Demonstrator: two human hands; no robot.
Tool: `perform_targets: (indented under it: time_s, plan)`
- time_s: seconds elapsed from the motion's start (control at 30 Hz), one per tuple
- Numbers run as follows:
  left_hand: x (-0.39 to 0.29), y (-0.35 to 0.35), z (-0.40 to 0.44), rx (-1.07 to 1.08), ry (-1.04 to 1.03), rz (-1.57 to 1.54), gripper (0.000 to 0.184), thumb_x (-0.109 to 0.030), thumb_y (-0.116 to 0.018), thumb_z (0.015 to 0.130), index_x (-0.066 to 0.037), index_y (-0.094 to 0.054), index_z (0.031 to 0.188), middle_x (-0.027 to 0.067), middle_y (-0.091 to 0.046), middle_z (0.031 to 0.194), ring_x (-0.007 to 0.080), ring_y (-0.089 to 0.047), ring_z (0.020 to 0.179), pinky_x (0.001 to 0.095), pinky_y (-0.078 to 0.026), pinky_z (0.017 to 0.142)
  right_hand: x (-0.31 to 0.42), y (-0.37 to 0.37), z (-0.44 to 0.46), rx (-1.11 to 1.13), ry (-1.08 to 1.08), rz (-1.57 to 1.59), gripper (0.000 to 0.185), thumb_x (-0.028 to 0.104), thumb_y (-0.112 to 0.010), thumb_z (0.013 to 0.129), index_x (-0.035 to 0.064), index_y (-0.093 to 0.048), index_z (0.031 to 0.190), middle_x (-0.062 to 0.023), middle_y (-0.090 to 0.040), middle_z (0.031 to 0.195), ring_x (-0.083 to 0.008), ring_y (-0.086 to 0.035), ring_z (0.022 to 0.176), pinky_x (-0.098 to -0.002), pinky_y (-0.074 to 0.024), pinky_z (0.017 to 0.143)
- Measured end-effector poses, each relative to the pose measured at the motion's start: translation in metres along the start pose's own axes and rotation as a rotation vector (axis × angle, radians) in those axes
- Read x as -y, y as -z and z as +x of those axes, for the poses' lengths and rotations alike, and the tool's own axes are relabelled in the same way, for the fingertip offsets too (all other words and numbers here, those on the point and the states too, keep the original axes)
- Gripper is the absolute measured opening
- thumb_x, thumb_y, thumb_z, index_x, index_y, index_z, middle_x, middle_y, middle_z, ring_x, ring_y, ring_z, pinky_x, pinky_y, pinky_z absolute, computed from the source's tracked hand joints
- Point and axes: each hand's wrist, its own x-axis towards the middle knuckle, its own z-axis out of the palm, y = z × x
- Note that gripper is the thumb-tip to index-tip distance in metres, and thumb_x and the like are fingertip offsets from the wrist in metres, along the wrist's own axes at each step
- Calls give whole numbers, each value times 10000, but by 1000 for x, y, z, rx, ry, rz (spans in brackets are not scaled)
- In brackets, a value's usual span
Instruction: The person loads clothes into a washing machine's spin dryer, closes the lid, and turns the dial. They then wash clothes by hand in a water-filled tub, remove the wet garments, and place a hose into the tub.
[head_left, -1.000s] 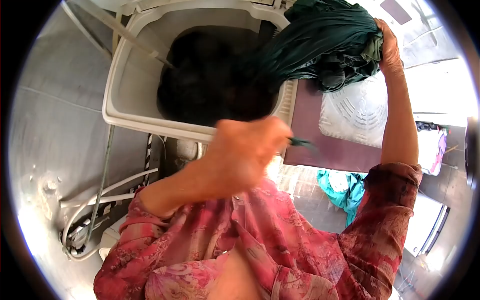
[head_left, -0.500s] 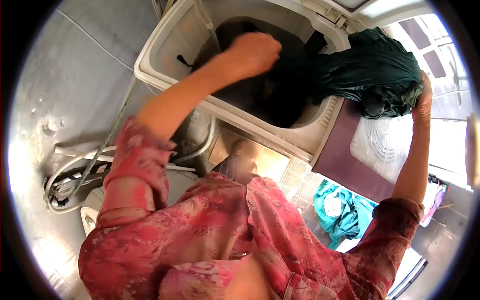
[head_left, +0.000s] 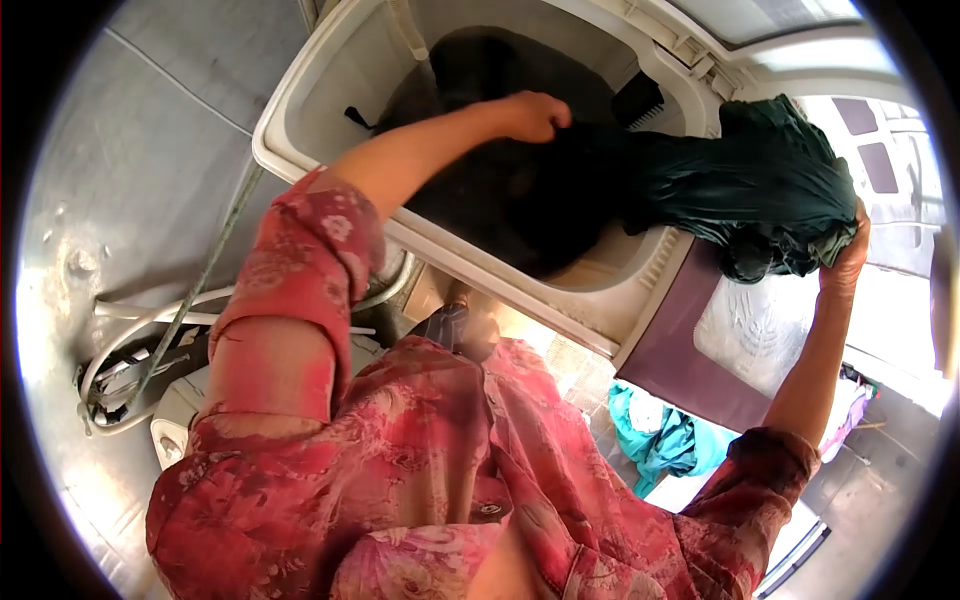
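Note:
A bundle of wet-looking dark green cloth (head_left: 740,190) stretches from inside the washing machine tub (head_left: 300,110) out over its right rim. My right hand (head_left: 848,255) grips the bundle's outer end, with the fingers partly hidden behind the fabric. Above the dark water (head_left: 470,170), my left hand (head_left: 540,117) is closed in a fist at the inner, darker end of the cloth. Its fingertips are hidden, but the fabric runs up to them. The part of the cloth low in the tub is nearly black, and its edges are hard to make out.
The machine's lid (head_left: 770,20) stands raised at the upper right. Beside the tub is a maroon panel (head_left: 650,330) with a pale window. Turquoise cloth (head_left: 670,440) lies below it. A white hose (head_left: 90,370) and a green pole (head_left: 215,250) are at left.
The view has shifted slightly. My left hand has come down to the dark cloth from a little above it. My right hand still holds the outer end, now lower in view.

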Motion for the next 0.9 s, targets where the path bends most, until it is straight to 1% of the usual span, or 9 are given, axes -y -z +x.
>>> perform_targets:
  time_s: [0.17, 0.27, 0.43, 0.57, 0.7, 0.77, 0.8, 0.83, 0.9]
  plan:
    - [-45, -31, 21, 32, -131, -152, 636, -214, -736, 678, -71, -491, 1247, 164, -519, 1214, 325, -491, 1143, 363, -405, 960, 3, 10, 10, 46, -42, -23, 553, 416, -511, 876, -6, -500, 1234, -127, -557, 1211, -237, -532, 1110, -369, -415, 970]
    - [-48, -46, 33, 18, -160, -126, 660, -261, -787, 633, -66, -524, 1206, 165, -579, 1131, 308, -538, 1088, 350, -422, 938, -1, 8, 3, 21, -6, 26, 531, 402, -536, 859, 24, -514, 1231, -113, -563, 1205, -235, -527, 1117, -369, -404, 982]
    - [-60, -30, 3, 127, -56, -272, 504, -230, -775, 660, -37, -590, 1087, 154, -647, 986, 298, -601, 966, 346, -446, 872, 1, 9, 7, 82, -27, -35, 707, 583, -577, 806, 43, -499, 1256, -103, -533, 1243, -233, -490, 1158, -370, -376, 1002]
    - [-56, -6, -42, 112, 4, -376, 390, -162, -745, 684, -19, -622, 1026, 147, -655, 938, 236, -621, 865, 307, -454, 814, 14, -6, -5, -54, -3, -6, 597, 495, -572, 857, 33, -519, 1232, -104, -557, 1209, -227, -511, 1127, -348, -382, 974]
    - [-71, 19, -89, 59, 49, -489, 398, -73, -714, 679, 19, -608, 1052, 101, -658, 900, 146, -594, 821, 268, -455, 789, 69, -80, -92, -391, 844, -1198, 324, 247, -586, 920, -7, -576, 1121, -70, -618, 974, -139, -545, 946, -291, -393, 883]
    - [-84, 28, -104, 48, 96, -619, 410, -44, -704, 676, 36, -599, 1065, 75, -659, 901, 121, -583, 829, 260, -456, 785, 62, -116, -171, -334, 105, -692, 231, 211, -590, 913, 11, -603, 1027, -66, -616, 934, -102, -561, 858, -277, -471, 741]
    - [-93, 33, -110, 32, 117, -730, 415, -21, -693, 674, 49, -594, 1070, 51, -651, 914, 104, -568, 844, 248, -455, 787, 21, -120, -202, -9, 305, -388, 229, 197, -612, 894, 13, -609, 1029, -67, -627, 945, -112, -580, 890, -262, -476, 780]
    - [-102, 38, -116, 19, 134, -835, 419, 2, -682, 671, 61, -588, 1075, 27, -644, 927, 88, -553, 859, 235, -453, 790, 35, -157, -223, 101, -535, -132, 318, 181, -613, 888, -21, -579, 1132, -97, -610, 1074, -153, -563, 1025, -280, -442, 893]
    - [-121, 48, -128, -40, 144, -960, 375, 7, -683, 681, 55, -598, 1042, 18, -640, 887, 82, -554, 817, 233, -462, 743, 27, -202, -226, 50, -1023, 357, 536, 145, -609, 871, -5, -394, 1339, -136, -534, 1195, -242, -545, 1055, -306, -452, 880]
